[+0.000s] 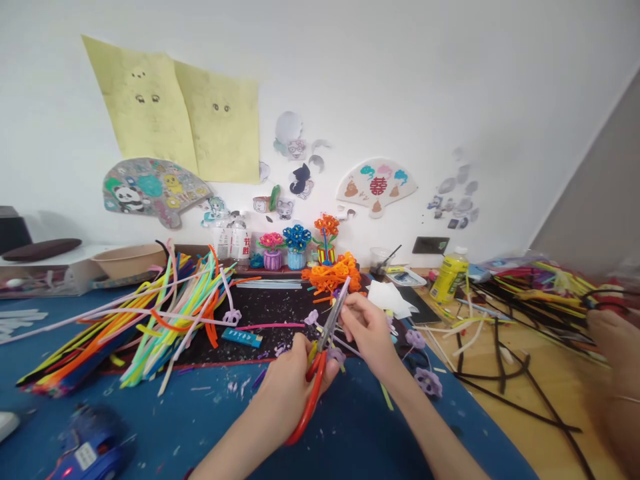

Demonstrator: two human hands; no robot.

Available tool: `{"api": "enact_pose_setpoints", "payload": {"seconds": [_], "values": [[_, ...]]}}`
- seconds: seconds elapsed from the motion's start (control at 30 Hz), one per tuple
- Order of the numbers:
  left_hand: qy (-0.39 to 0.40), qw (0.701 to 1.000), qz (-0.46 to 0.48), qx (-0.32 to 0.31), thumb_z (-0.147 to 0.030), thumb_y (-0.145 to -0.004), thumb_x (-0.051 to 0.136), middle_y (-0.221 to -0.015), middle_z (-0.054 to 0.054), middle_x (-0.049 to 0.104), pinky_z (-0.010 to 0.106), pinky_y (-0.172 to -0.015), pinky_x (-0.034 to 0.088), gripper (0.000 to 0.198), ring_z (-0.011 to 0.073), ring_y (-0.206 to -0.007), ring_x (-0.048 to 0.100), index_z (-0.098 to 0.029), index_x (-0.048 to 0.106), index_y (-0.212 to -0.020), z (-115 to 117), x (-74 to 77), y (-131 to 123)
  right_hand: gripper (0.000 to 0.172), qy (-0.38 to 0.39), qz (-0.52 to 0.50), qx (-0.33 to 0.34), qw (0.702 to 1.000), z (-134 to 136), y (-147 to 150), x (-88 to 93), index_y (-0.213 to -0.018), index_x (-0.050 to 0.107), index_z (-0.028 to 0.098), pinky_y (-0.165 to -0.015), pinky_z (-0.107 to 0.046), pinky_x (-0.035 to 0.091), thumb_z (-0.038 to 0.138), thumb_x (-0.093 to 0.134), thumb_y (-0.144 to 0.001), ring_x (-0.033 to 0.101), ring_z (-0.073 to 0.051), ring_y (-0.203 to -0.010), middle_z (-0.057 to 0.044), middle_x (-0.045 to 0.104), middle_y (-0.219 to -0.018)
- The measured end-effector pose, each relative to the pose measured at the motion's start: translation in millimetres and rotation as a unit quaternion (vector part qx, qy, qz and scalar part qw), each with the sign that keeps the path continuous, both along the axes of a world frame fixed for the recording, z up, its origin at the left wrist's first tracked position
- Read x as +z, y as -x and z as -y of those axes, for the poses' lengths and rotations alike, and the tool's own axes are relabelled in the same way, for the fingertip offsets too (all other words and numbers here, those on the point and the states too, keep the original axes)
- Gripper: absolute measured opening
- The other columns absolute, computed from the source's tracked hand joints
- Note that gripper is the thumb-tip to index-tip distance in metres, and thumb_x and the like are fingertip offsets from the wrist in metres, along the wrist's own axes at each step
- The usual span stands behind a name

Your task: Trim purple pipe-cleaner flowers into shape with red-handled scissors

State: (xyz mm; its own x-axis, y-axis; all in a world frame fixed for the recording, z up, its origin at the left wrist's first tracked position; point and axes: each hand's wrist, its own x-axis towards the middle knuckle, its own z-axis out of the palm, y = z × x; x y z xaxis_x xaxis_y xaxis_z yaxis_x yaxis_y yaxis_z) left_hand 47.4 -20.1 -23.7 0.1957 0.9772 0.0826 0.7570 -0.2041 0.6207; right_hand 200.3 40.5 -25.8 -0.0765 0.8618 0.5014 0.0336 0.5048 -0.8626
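Note:
Red-handled scissors (314, 393) are gripped in my left hand (287, 380), blades slanting up and away. Close against the blades is my right hand (367, 327), its thumb and fingers pinched together; what lies between them is hidden. A lilac pipe-cleaner flower (336, 356) shows just behind the scissors at my left fingertips. More lilac flowers (428, 383) lie to the right of my right forearm. Beyond my hands sits a heap of orange pipe-cleaner pieces (333, 273).
Colourful pipe cleaners (170, 320) form a large bundle on the left. A glue gun (90, 447) lies at the near left. Potted pipe-cleaner flowers (297, 247) stand by the wall. A yellow bottle (450, 275) is at right, where another person's hand (613, 333) appears, blurred.

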Motion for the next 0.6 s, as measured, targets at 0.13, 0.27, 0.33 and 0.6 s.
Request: {"api": "enact_pose_setpoints", "payload": {"seconds": [0.13,0.27,0.33,0.6], "values": [[-0.005,1.000,0.021,-0.014,-0.047,-0.088,0.035,-0.065,-0.002,0.056,0.026,-0.054,0.031,0.025,0.0170,-0.056,0.053,-0.026,0.027,-0.077,2,-3.3,3,0.023,-0.002,0.014,0.011,1.000,3,2,0.8,-0.073,0.052,0.018,-0.040,-0.018,0.030,0.038,0.055,-0.085,0.037,-0.006,-0.041,0.007,0.043,-0.051],[0.013,1.000,0.010,0.007,-0.047,-0.086,0.039,-0.060,-0.004,0.053,0.025,-0.053,0.030,0.025,0.0175,-0.056,0.053,-0.026,0.029,-0.076,1,2.7,1,0.022,0.004,0.015,0.020,1.000,4,2,0.2,-0.074,0.052,0.019,-0.040,-0.018,0.031,0.038,0.054,-0.085,0.037,-0.007,-0.041,0.007,0.041,-0.051],[0.011,1.000,0.002,0.015,-0.044,-0.085,0.042,-0.056,-0.005,0.049,0.024,-0.052,0.028,0.025,0.0178,-0.056,0.053,-0.026,0.029,-0.073,-2,7.4,-1,0.023,0.003,0.015,0.017,1.000,4,1,0.0,-0.075,0.052,0.019,-0.040,-0.018,0.031,0.039,0.054,-0.085,0.038,-0.007,-0.042,0.006,0.043,-0.052],[0.000,0.999,-0.027,0.030,-0.041,-0.084,0.043,-0.057,-0.004,0.050,0.024,-0.052,0.025,0.026,0.0201,-0.058,0.057,-0.026,0.025,-0.072,-2,9.8,-1,0.022,-0.012,0.018,0.014,1.000,3,-1,1.8,-0.074,0.051,0.019,-0.040,-0.019,0.031,0.038,0.054,-0.086,0.040,-0.007,-0.040,0.006,0.045,-0.053]]}}
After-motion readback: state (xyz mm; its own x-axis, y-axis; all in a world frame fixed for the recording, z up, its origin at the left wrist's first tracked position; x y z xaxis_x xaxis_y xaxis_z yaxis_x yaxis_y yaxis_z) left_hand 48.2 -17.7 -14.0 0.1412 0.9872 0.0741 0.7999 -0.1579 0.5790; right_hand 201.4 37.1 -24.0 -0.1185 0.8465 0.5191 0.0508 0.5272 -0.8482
